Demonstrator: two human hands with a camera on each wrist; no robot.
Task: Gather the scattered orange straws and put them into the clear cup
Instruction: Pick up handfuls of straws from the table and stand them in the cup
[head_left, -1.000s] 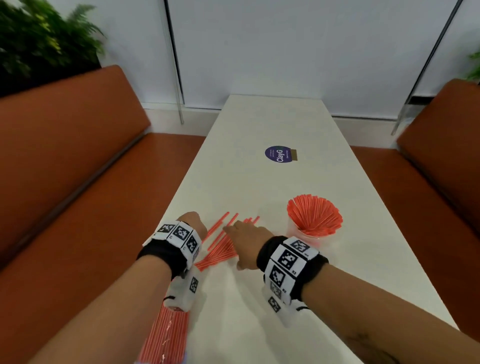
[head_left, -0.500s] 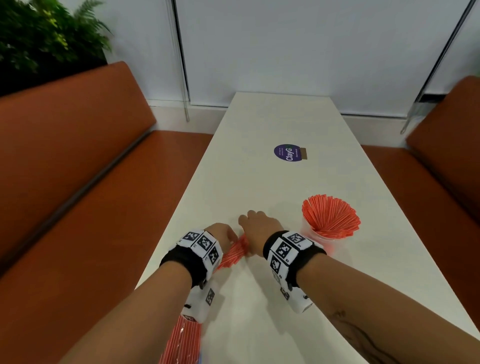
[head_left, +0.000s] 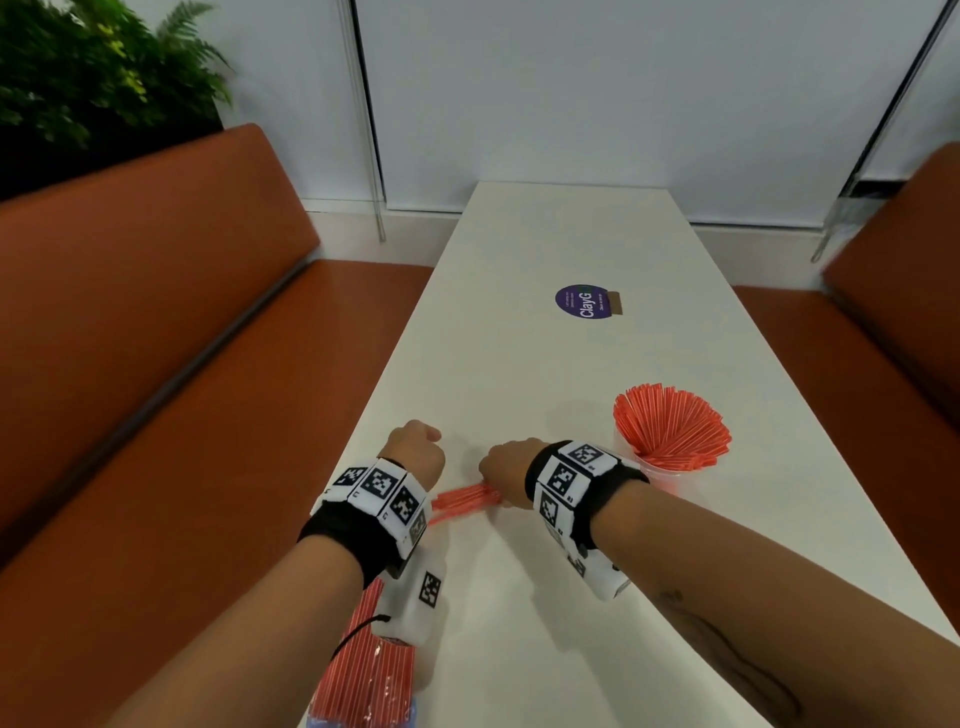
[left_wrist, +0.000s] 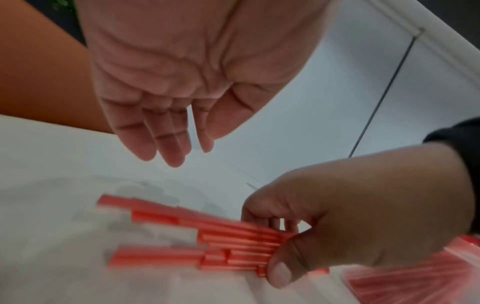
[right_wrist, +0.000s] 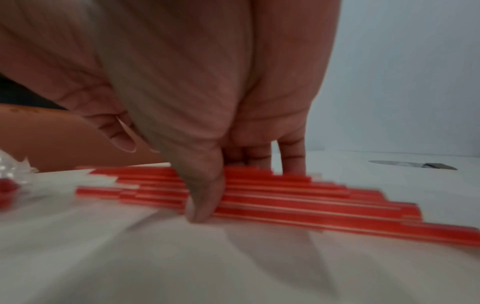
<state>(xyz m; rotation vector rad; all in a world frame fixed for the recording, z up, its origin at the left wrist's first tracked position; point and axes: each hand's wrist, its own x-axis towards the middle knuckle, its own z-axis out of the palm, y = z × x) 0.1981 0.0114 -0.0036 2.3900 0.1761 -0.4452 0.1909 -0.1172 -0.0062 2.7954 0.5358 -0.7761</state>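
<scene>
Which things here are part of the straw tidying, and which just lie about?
Part of the job: loose straws, clear cup, right hand, left hand.
Lying about: packet of straws, round sticker, plant.

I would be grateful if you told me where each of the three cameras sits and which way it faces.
Head: on the head, looking forward and down the white table; both forearms, left hand and right hand show.
Left wrist: under the left wrist, looking along the open palm toward the right hand.
Right wrist: under the right wrist, low over the table, thumb and fingers pinching.
All share the loose straws.
</scene>
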